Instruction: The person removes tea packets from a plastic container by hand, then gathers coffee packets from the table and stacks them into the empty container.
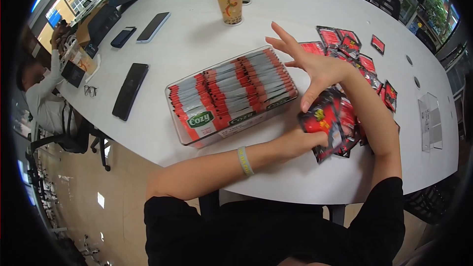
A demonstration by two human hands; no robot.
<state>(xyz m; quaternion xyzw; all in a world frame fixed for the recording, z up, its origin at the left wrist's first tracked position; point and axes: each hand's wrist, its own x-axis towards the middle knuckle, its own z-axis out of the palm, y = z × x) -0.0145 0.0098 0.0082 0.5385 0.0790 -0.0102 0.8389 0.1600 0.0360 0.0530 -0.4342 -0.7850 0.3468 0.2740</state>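
Note:
My left hand [303,144], with a wristband on its forearm, is closed on a black-and-red sachet [322,118] low over the near table edge. My right hand [318,66] is spread above, its thumb near the sachet and its fingers apart, holding nothing. To the left stands a clear plastic box [236,133] filled with rows of red-and-grey Cozy sachets [231,86]. A loose pile of red-and-black sachets [351,47] lies under and beyond my right forearm, partly hidden by it.
A cup of bubble tea [227,0] stands at the back. Several phones, one black [130,91], lie on the left. A clear acrylic holder [431,123] sits at the right edge. Another person [51,91] sits at the far left, by glasses [90,90] and a bagged drink [81,59].

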